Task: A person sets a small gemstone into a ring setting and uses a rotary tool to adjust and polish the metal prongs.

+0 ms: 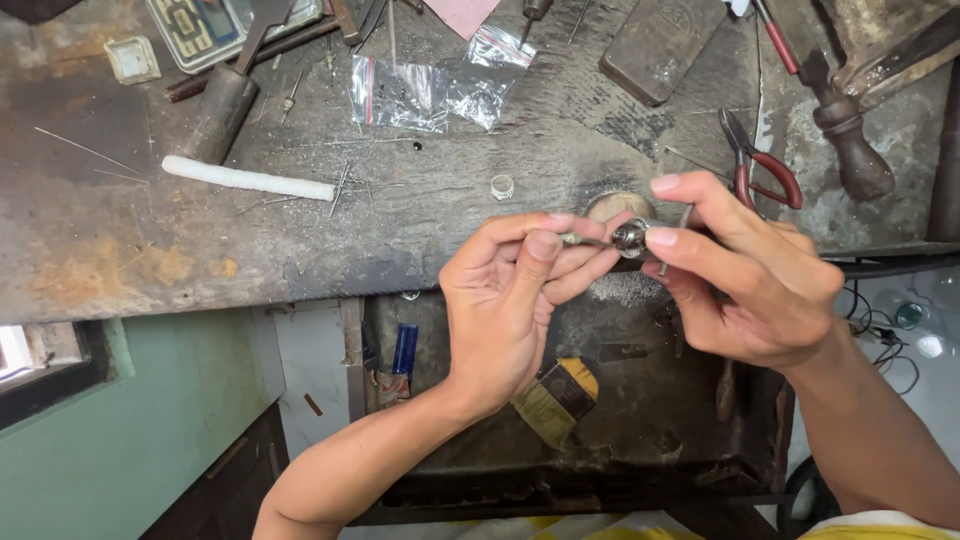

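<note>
Pin vise [630, 237] pinched between both hands just above the front edge of the worn workbench [300, 250].

Right hand [745, 280] clamps thumb and forefinger on the small metal chuck; left hand [510, 310] closes thumb and fingertips on a thin bit [583, 240] at its nose. Both wrists are raised, palms turned inward, forearms coming up from below. Judging by the grip, the slender bit could bend or snap if the two hands twist out of line, or it could slip and drop into the tray [600, 440] below, among the brush [556, 398] and filings. Red-handled pliers [757, 165] lie just behind the right hand.
</note>
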